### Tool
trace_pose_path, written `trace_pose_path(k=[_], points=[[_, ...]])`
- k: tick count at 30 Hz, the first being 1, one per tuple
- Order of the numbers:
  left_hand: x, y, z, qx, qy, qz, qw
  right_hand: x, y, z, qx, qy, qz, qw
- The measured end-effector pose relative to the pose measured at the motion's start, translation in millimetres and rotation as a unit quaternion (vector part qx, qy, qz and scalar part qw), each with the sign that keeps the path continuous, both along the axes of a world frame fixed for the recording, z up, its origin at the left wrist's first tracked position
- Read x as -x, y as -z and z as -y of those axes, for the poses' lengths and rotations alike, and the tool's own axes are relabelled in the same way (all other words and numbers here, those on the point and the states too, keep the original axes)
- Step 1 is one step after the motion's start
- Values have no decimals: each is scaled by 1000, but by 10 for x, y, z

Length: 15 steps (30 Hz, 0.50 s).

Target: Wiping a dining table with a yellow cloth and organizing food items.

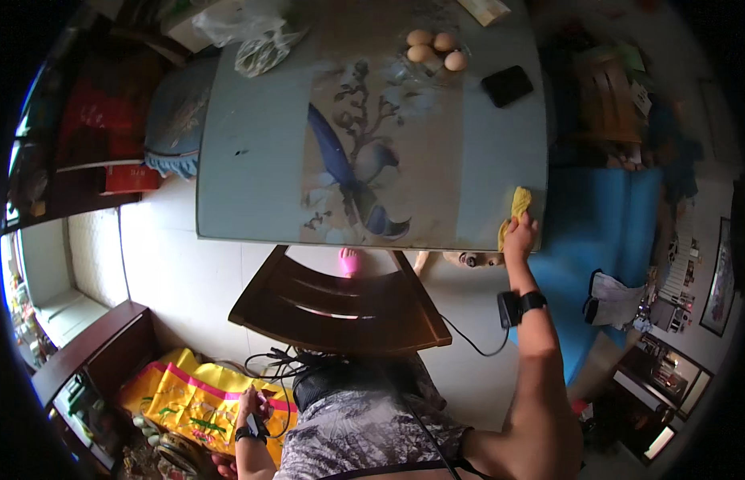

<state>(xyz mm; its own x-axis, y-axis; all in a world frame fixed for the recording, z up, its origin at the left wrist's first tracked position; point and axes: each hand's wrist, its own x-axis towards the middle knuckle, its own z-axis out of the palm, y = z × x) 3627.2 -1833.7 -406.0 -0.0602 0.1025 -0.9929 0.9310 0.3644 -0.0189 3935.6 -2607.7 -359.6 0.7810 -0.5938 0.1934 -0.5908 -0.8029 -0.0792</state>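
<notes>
My right hand (520,237) is shut on a crumpled yellow cloth (520,203), pressed to the near right corner of the table (252,192). The tabletop cover has a printed bird and blossom pattern. My left hand (252,403) hangs low at my side, in front of a shiny yellow fabric (186,399) with a pink band; its fingers are partly hidden, so I cannot tell whether it holds anything. Farther up the table, several brown eggs (432,49) rest in a clear dish. A black phone-like object (507,86) lies right of them, and a clear plastic bag (264,54) sits at the far left.
A wooden chair (342,306) stands between me and the table. A dog (471,259) looks out from under the near edge, close to a foot in a pink slipper (348,262). Blue-covered furniture (612,222) adjoins the right side. Cables (282,360) hang at my waist.
</notes>
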Motion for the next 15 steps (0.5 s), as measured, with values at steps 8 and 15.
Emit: trace_pose_path(k=[8,15], points=[[-39,398,270,-32,217,94,971,-341,-236,-1779,-243,-79,-169,952],[-579,150,477,-103,679,323,651,-630,42,-2136,-195,-51,-119,972]])
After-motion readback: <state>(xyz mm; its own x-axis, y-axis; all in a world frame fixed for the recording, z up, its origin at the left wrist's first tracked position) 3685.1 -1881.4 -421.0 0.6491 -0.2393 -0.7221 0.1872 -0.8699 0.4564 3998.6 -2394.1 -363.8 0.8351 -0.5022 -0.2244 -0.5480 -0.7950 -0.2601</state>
